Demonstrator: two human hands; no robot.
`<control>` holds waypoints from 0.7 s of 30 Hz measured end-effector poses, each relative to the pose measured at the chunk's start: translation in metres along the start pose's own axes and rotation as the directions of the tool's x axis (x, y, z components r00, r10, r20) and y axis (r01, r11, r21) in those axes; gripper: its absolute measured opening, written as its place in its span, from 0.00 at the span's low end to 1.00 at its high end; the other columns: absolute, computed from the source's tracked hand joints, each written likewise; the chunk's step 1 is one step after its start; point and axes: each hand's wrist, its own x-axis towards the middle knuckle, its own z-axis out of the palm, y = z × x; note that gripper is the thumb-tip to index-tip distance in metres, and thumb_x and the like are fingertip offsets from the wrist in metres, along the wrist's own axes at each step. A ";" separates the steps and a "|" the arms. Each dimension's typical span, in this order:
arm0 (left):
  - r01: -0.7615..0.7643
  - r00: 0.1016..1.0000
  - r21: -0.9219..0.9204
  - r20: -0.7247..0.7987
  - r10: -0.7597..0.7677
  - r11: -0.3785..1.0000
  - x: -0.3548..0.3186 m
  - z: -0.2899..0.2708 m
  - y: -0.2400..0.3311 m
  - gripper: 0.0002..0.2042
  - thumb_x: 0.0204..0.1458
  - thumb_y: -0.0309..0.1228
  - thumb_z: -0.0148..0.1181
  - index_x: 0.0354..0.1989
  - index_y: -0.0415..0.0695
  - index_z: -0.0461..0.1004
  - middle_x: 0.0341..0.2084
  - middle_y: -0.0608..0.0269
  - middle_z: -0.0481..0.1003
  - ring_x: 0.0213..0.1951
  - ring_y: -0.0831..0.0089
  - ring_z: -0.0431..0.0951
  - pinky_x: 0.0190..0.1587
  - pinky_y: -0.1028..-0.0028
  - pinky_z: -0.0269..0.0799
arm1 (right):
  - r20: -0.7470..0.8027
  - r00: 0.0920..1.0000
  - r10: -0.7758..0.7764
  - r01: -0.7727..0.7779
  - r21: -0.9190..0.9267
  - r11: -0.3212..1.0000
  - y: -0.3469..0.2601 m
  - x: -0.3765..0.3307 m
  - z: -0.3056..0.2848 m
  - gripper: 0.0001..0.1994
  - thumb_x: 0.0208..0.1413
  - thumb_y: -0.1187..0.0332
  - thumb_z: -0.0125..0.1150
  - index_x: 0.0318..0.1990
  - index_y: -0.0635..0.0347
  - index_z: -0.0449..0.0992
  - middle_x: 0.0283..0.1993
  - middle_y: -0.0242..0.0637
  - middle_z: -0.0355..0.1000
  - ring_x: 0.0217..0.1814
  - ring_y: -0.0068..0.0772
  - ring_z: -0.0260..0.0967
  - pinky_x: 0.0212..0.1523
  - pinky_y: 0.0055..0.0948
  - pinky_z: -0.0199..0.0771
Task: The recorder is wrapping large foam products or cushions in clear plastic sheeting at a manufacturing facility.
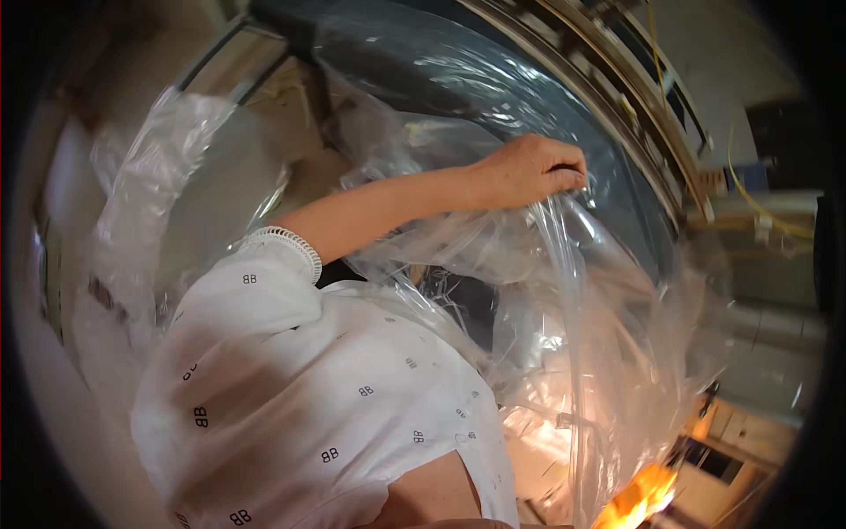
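"how far along?"

"left of the grip, clear sheeting (145, 194) drapes; the left hand (533, 172), nearly closed, pinches gathered clear film (555, 242), hanging beneath; rightward, it spreads, seemingly ungathered. right hand out of view."

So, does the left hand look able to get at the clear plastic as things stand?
Yes, it seems so: the left hand appears closed on a gathered part of the clear plastic, with nothing visible between them.
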 end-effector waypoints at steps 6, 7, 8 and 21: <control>-0.063 0.991 0.419 0.134 0.007 0.906 0.066 0.040 -0.083 0.13 0.48 0.42 0.55 0.28 0.44 0.76 0.25 0.56 0.75 0.30 0.60 0.76 0.32 0.66 0.69 | -0.348 0.907 0.237 -0.364 -0.366 0.856 0.095 -0.124 -0.028 0.21 0.53 0.53 0.54 0.43 0.63 0.74 0.42 0.43 0.74 0.44 0.41 0.70 0.44 0.32 0.68; -0.054 0.995 0.458 0.101 0.008 0.887 0.073 0.029 -0.094 0.14 0.47 0.43 0.55 0.28 0.44 0.76 0.24 0.56 0.75 0.29 0.59 0.76 0.32 0.66 0.69 | -0.260 0.907 0.331 -0.383 -0.183 0.905 0.061 -0.086 -0.028 0.21 0.57 0.54 0.49 0.39 0.68 0.74 0.39 0.48 0.73 0.40 0.46 0.70 0.41 0.32 0.68; -0.049 0.997 0.439 0.070 0.020 0.897 0.084 0.028 -0.105 0.14 0.47 0.43 0.55 0.28 0.44 0.76 0.23 0.55 0.75 0.29 0.58 0.76 0.31 0.66 0.69 | -0.191 0.911 0.367 -0.393 -0.124 0.911 0.059 -0.060 -0.029 0.23 0.57 0.53 0.47 0.33 0.70 0.73 0.32 0.50 0.73 0.33 0.49 0.70 0.34 0.37 0.68; 0.172 0.917 0.175 0.330 -0.222 0.969 0.113 0.014 -0.072 0.17 0.51 0.34 0.55 0.48 0.41 0.66 0.36 0.68 0.73 0.33 0.76 0.74 0.38 0.76 0.69 | -0.465 0.681 -0.566 0.669 0.709 0.223 -0.517 0.122 0.014 0.12 0.55 0.69 0.53 0.44 0.65 0.69 0.41 0.38 0.67 0.39 0.25 0.65 0.40 0.23 0.66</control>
